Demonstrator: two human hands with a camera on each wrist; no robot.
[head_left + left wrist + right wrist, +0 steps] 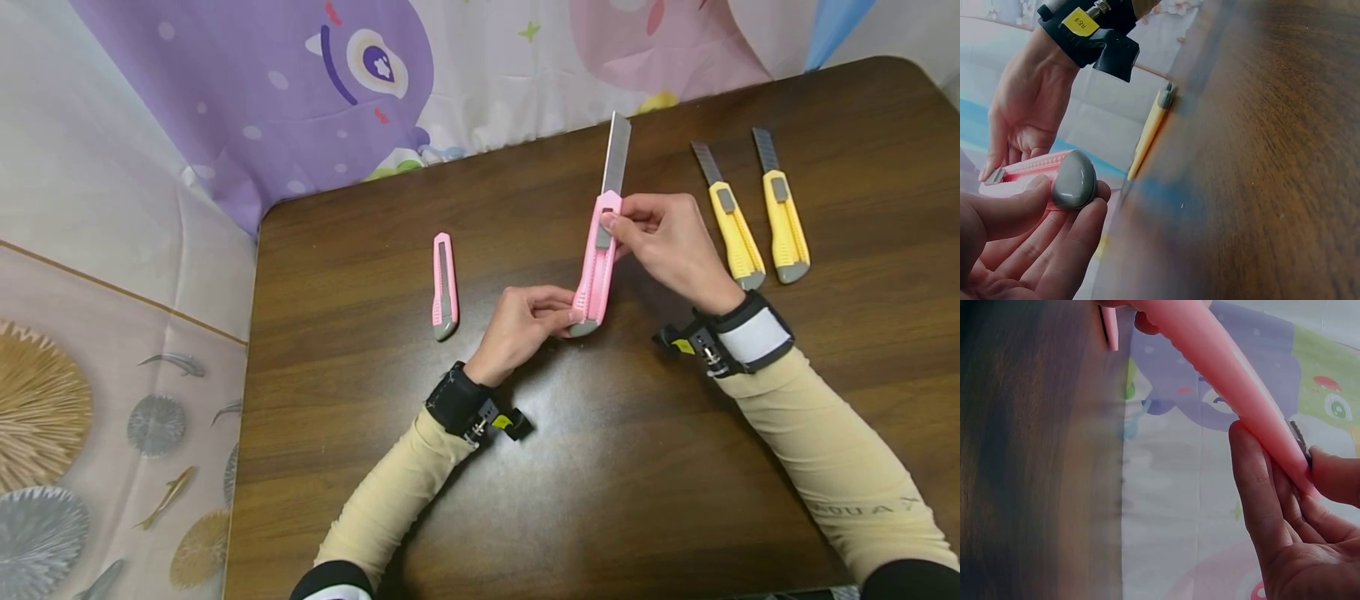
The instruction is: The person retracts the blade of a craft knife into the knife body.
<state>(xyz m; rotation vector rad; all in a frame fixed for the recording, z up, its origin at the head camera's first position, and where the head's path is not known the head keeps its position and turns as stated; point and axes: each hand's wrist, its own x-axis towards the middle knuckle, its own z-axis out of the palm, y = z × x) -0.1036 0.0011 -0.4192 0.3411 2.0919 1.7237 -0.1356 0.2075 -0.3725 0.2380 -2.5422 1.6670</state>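
Note:
Both hands hold a pink utility knife [595, 271] above the table, its long metal blade extended and pointing away from the person. The left hand [522, 327] pinches its lower end by the grey end cap [1075, 180], thumb on top and fingers beneath. Near the blade end, the right hand [671, 242] grips the body, with its thumb [1338, 478] on the grey slider. To the left, a second pink utility knife [445, 287] lies on the table with no blade showing past its tip.
On the right lie two yellow utility knives, one nearer [735, 229] and one farther right [785, 217], both with blades out. The dark wooden table [337, 467] meets a cartoon-printed curtain [495, 75] at its back edge. Wrist straps with cameras sit on both wrists.

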